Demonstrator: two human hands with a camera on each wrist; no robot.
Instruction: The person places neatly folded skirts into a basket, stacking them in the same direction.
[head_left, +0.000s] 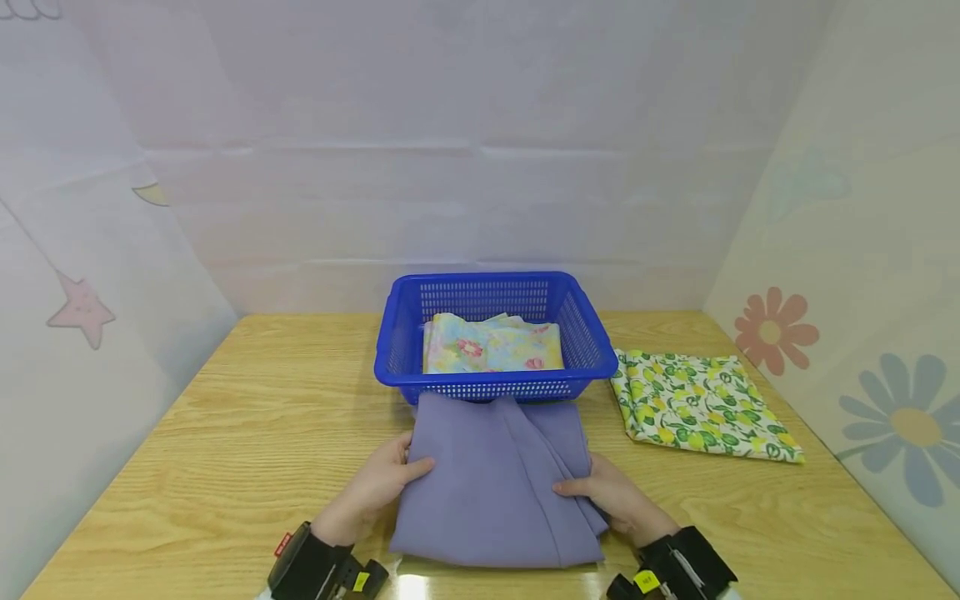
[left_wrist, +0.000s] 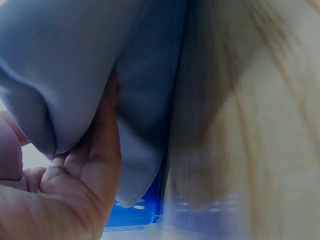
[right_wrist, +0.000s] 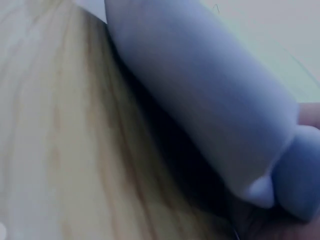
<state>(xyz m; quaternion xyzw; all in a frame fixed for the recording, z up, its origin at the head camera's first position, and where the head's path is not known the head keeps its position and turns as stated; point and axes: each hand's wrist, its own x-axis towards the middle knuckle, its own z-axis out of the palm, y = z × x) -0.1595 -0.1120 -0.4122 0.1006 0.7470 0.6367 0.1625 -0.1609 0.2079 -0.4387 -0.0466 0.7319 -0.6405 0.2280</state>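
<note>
A folded purple cloth lies in front of the blue basket, its far edge touching or close to the basket's near wall. My left hand grips the cloth's left side, thumb on top and fingers underneath. In the left wrist view those fingers reach under a fold, and a lower layer with a stitched edge hangs beside them. On the opposite side my right hand holds the cloth, thumb on top. The right wrist view shows the thick rolled fold raised off the table, with most of that hand hidden.
The blue plastic basket stands at the back of the wooden table, with a folded floral cloth inside. Right of it lies a folded lemon-print cloth. Pale printed sheets enclose the table at the back and sides.
</note>
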